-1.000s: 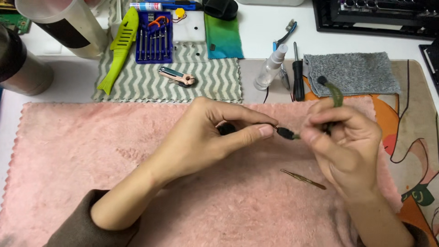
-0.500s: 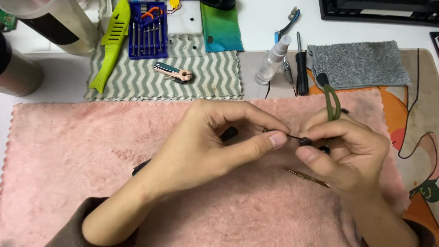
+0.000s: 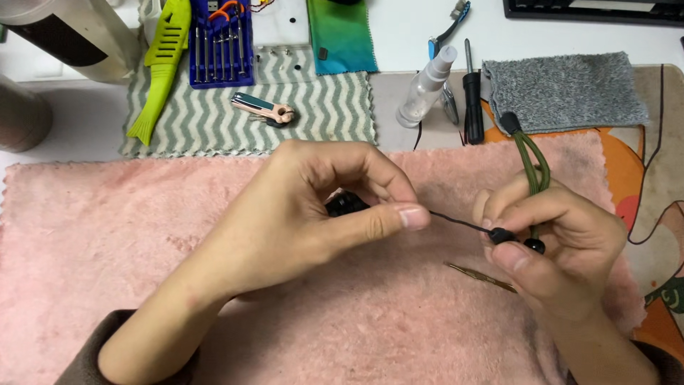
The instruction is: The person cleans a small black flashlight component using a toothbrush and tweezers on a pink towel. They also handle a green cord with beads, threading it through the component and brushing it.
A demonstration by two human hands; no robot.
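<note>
Your left hand pinches a black tool, its thin shaft reaching the small black part gripped in your right hand. Tweezers lie just below those fingers; a green cord rises above them.

Left hand gripped a small black cylindrical tool, thumb stretched along it, its thin dark tip running rightward into a small black bead-like piece pinched by thumb and fingers of the right hand; an olive-green cord loop rose from that hand away from the person. Both hands hovered over a pink fluffy towel, with slim brownish tweezers lying on it just below the right thumb. Beyond the hands lay a chevron cloth, a blue screwdriver set, a yellow-green fish-shaped tool, a small spray bottle, a black screwdriver and a grey fuzzy cloth.
</note>
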